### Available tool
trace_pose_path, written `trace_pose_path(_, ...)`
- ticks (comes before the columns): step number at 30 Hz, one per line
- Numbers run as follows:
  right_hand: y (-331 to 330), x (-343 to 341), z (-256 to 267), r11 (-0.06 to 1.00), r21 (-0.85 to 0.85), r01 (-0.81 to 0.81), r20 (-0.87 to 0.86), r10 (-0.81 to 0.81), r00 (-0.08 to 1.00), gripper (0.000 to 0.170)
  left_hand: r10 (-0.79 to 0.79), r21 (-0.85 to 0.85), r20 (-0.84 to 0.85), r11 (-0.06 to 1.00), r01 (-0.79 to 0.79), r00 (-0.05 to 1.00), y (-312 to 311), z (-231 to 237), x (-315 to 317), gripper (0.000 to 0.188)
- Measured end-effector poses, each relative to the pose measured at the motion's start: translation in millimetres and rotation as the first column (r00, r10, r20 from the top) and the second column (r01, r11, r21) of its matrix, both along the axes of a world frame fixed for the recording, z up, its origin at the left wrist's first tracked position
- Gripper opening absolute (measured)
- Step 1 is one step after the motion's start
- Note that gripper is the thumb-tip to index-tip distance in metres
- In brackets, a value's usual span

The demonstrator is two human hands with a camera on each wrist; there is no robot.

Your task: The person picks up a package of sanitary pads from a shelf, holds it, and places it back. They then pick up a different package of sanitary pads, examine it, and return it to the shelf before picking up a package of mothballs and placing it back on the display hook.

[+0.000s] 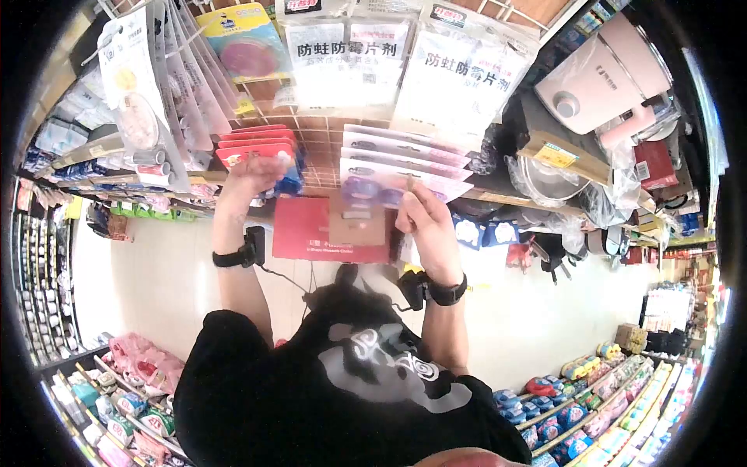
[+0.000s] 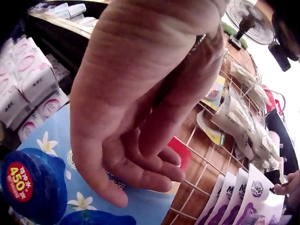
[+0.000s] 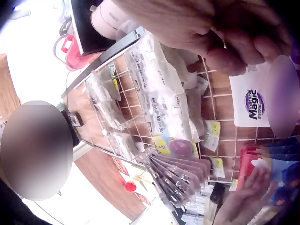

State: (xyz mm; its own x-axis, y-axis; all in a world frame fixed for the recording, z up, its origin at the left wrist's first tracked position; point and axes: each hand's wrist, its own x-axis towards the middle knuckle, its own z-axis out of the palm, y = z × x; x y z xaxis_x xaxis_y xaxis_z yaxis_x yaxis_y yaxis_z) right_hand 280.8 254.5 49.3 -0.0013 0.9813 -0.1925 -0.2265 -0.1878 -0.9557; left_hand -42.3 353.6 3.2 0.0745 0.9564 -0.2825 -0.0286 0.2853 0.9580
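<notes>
My left hand point(image 1: 253, 175) is at several hanging red and blue packs point(image 1: 257, 144), fingers loosely bent against the front one. In the left wrist view this blue pack point(image 2: 84, 202) shows white flowers, blue blister domes and a red "450" label. My right hand point(image 1: 426, 226) pinches with thumb and forefinger at the top middle of the front white-and-purple Magic pack point(image 1: 389, 185), right at its hanging hole. Several identical packs hang close behind it. In the right wrist view the curled fingers point(image 3: 225, 61) are above the card's printed front point(image 3: 248, 108).
The packs hang on a white wire grid point(image 1: 315, 140) over a brown backing. White mothproofing tablet bags point(image 1: 346, 58) hang above. Below is a red box point(image 1: 299, 233). A pink appliance point(image 1: 603, 78) stands on the right shelf; carded goods point(image 1: 140, 101) hang at the left.
</notes>
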Motion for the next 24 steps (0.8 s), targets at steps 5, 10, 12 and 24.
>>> trace_pose_path(5,-2,0,-9,1.000,-0.025,0.002,-0.032,-0.003,0.999,0.031,-0.036,0.005,-0.027,0.999,0.036,0.999,2,-2,0,0.037)
trace_pose_path(10,-4,-6,-2,0.999,-0.011,0.031,0.057,-0.031,0.998,0.032,-0.028,-0.002,-0.047,1.000,0.028,0.998,3,-4,-2,0.032)
trace_pose_path(12,-4,-6,-5,0.999,-0.019,0.035,0.044,-0.034,0.998,0.033,-0.032,-0.009,-0.034,0.999,0.031,0.999,5,-9,-4,0.030)
trace_pose_path(24,-3,-9,-1,0.996,-0.025,0.085,-0.046,-0.086,0.995,0.036,-0.032,0.009,-0.039,0.999,0.033,0.999,6,-5,-3,0.028)
